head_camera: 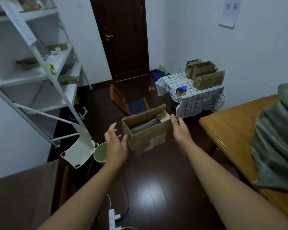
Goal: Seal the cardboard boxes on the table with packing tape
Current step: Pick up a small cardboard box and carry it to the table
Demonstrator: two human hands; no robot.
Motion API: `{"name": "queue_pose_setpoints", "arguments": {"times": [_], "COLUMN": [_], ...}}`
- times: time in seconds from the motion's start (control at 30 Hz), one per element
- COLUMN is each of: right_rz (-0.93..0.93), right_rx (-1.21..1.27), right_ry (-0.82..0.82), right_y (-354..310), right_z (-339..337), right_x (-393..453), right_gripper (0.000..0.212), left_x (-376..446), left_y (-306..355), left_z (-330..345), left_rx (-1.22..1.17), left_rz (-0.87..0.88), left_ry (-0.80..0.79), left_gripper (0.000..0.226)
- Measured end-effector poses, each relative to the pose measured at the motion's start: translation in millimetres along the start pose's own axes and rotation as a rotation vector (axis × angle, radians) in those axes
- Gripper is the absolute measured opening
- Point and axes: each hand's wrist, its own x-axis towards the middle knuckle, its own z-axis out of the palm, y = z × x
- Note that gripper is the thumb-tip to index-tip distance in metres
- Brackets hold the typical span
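I'm looking down on a dark wood floor (156, 188) in a small room. An open cardboard box (148, 130) is up in the air in front of me. My right hand (179, 128) grips its right corner; my left hand (115, 145) is spread, thumb touching the left edge. Beyond, a checked-cloth table (198, 95) holds more boxes (206, 75) and a blue tape dispenser (181, 90).

A green cup (100, 154) stands on the floor beside a white shelf (40, 77).
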Motion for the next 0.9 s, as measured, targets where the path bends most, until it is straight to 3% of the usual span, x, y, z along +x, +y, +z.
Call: {"name": "queue_pose_setpoints", "arguments": {"times": [0.1,0.33,0.5,0.73,0.9], "right_rz": [-0.005,0.066,0.085,0.066,-0.021], "right_rx": [0.019,0.102,0.116,-0.068,-0.189], "right_ry": [-0.005,0.065,0.077,0.061,0.114], "right_y": [-2.8,8.3,-6.6,-37.5,-53.8], "right_z": [2.8,6.0,23.9,34.5,22.5], "right_x": [38.4,167.8,293.7,438.1,536.4], "right_gripper": [0.058,0.042,0.027,0.031,0.035], "left_x": [48.3,174.3,295.7,463.6,553.7], "left_y": [0.5,-13.5,-37.7,-46.4,-47.4], "left_z": [29.5,92.9,135.0,182.6,227.1], "left_rx": [0.021,-0.395,-0.424,-0.237,-0.179], "left_rz": [-0.088,-0.379,-0.234,-0.111,-0.050], "left_ry": [0.040,-0.166,-0.262,-0.339,-0.320], "left_gripper": [0.018,0.045,0.043,0.035,0.015]}}
